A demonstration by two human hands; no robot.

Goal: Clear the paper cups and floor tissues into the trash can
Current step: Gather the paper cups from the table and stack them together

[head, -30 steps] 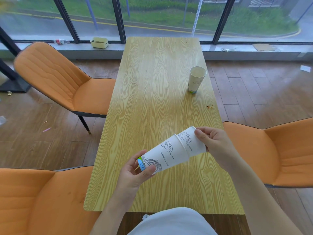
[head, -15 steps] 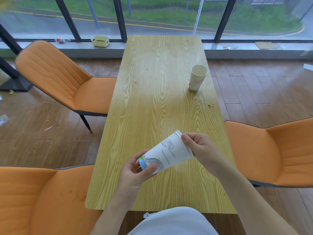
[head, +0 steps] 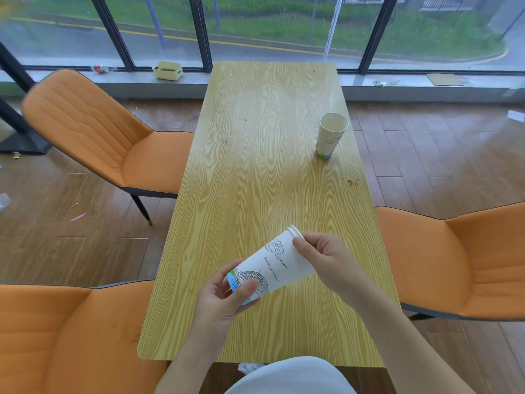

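Two white printed paper cups, nested into one stack [head: 271,265], lie tilted above the near end of the wooden table [head: 255,166]. My left hand [head: 227,297] grips the stack's base. My right hand [head: 326,260] holds its rim end, thumb on the wall. A third paper cup [head: 331,136] stands upright and alone near the table's right edge, farther away. A crumpled white tissue [head: 250,367] peeks out on the floor under the table's near edge. No trash can is in view.
Orange chairs stand at the left [head: 93,137], near left [head: 65,336] and right [head: 460,260] of the table. Scraps of litter lie on the wooden floor at the left [head: 78,216] and far right [head: 515,115]. A small yellow box [head: 167,70] sits on the window ledge.
My right hand has pushed the inner cup fully into the outer one, so the two now form one stack. The standing cup has not moved.
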